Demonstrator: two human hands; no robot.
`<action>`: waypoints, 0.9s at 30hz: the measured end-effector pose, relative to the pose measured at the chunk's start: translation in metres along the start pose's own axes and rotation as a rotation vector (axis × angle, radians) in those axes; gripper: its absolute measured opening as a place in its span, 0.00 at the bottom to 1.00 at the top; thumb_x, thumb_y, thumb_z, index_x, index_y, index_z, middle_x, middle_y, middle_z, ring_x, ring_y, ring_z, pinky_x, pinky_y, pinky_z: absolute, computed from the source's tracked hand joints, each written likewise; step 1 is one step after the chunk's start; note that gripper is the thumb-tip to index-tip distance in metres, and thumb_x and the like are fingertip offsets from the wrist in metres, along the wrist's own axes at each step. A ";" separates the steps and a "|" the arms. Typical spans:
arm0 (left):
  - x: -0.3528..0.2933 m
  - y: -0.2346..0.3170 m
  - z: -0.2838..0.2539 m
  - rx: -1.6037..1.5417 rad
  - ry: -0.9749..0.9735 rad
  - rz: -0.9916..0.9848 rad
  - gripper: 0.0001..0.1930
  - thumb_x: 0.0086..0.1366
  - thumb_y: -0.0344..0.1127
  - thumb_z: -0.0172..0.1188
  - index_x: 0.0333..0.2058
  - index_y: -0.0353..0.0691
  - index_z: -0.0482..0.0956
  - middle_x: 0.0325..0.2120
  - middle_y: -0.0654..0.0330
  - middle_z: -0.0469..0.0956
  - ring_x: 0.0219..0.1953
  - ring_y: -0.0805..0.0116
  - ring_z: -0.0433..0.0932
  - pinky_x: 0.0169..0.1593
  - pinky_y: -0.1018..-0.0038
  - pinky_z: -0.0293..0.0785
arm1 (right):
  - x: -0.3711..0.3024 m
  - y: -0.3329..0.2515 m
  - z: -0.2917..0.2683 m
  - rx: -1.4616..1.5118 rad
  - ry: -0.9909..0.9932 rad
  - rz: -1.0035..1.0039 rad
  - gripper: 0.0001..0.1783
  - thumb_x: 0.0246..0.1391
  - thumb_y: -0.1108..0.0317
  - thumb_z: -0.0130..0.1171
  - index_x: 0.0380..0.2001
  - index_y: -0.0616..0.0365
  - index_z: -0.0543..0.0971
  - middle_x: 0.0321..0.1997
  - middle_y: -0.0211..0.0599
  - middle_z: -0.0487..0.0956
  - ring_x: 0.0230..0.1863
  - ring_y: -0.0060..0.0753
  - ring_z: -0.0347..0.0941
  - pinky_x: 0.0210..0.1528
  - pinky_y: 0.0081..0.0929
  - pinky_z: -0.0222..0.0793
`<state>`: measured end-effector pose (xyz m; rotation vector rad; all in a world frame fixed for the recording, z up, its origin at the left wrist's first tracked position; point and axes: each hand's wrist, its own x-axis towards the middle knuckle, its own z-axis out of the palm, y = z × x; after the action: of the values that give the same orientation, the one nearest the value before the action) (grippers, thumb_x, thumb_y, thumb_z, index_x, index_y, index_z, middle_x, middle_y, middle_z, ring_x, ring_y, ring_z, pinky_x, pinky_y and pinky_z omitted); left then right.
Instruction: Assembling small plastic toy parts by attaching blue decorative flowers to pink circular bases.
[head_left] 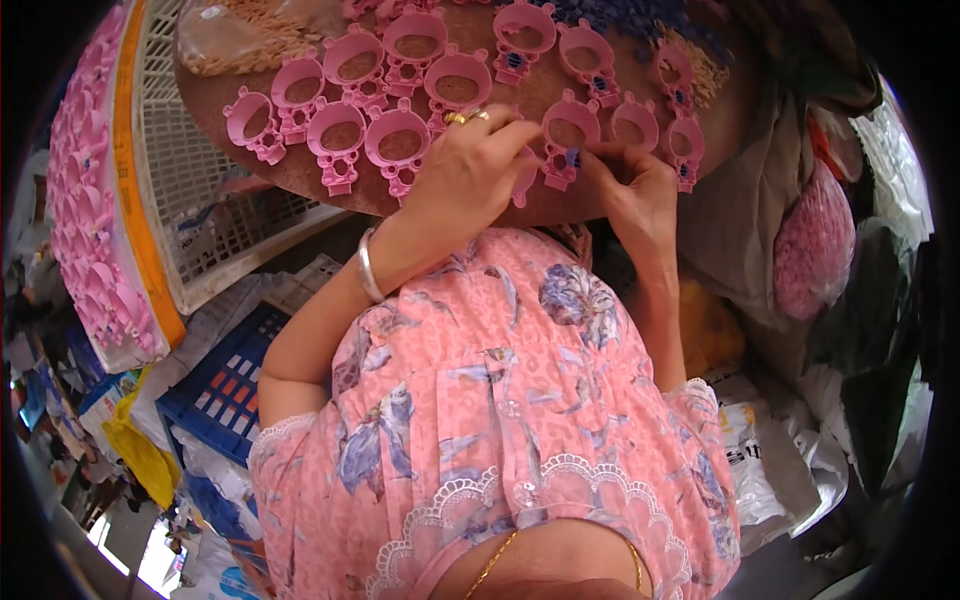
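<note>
Several pink plastic bear-shaped frames with round openings lie on a brown round table (330, 190). One frame (571, 122) sits between my hands, with a small blue piece (573, 158) at its lower part. My right hand (638, 190) comes from the right, thumb and forefinger pinched at that blue piece. My left hand (470, 165), wearing a gold ring, has its fingers curled and pinched beside the same frame's left edge; what is between them is hidden. Under its fingers, another pink frame (524, 180) is partly covered.
Blue pieces (640, 18) and tan pieces (705, 75) are heaped at the table's far side; a clear bag of tan pieces (250, 40) lies far left. A white crate (200, 190) and a container of pink frames (85, 210) stand left. A bag of pink pieces (815, 245) hangs right.
</note>
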<state>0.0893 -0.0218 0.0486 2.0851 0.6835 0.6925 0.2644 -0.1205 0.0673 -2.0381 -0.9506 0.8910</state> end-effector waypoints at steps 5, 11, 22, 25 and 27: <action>0.040 -0.011 0.022 0.357 0.047 0.160 0.17 0.53 0.27 0.59 0.44 0.34 0.75 0.32 0.49 0.76 0.36 0.50 0.77 0.44 0.59 0.74 | -0.009 0.006 0.015 -0.031 0.206 -0.038 0.10 0.55 0.68 0.64 0.38 0.63 0.84 0.26 0.28 0.82 0.28 0.13 0.72 0.32 0.18 0.69; 0.053 -0.032 0.045 0.480 0.037 0.313 0.36 0.49 0.33 0.63 0.57 0.31 0.62 0.27 0.49 0.77 0.33 0.52 0.80 0.31 0.57 0.75 | -0.012 0.005 0.014 -0.090 0.243 -0.066 0.10 0.53 0.69 0.64 0.37 0.62 0.84 0.26 0.35 0.82 0.27 0.17 0.74 0.32 0.21 0.70; 0.067 -0.023 0.038 0.381 -0.051 0.103 0.20 0.57 0.34 0.62 0.49 0.41 0.74 0.26 0.45 0.79 0.33 0.42 0.79 0.35 0.51 0.75 | -0.008 0.006 0.022 -0.129 0.213 -0.244 0.09 0.51 0.71 0.62 0.36 0.63 0.84 0.27 0.42 0.83 0.25 0.23 0.76 0.32 0.24 0.71; 0.069 -0.021 0.035 0.332 -0.024 0.104 0.13 0.57 0.31 0.59 0.41 0.36 0.77 0.25 0.43 0.78 0.33 0.39 0.79 0.36 0.50 0.75 | -0.007 0.005 0.023 -0.120 0.198 -0.263 0.09 0.50 0.72 0.61 0.36 0.63 0.84 0.27 0.43 0.83 0.26 0.26 0.77 0.32 0.26 0.71; 0.071 -0.016 0.031 0.291 -0.024 0.097 0.09 0.56 0.30 0.57 0.36 0.34 0.77 0.24 0.41 0.78 0.32 0.38 0.78 0.36 0.50 0.74 | -0.006 0.007 0.025 -0.166 0.252 -0.293 0.09 0.50 0.73 0.61 0.34 0.63 0.84 0.27 0.44 0.83 0.27 0.28 0.79 0.33 0.27 0.72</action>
<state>0.1562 0.0179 0.0357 2.4023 0.7078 0.6512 0.2442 -0.1214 0.0507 -2.0195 -1.1718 0.4002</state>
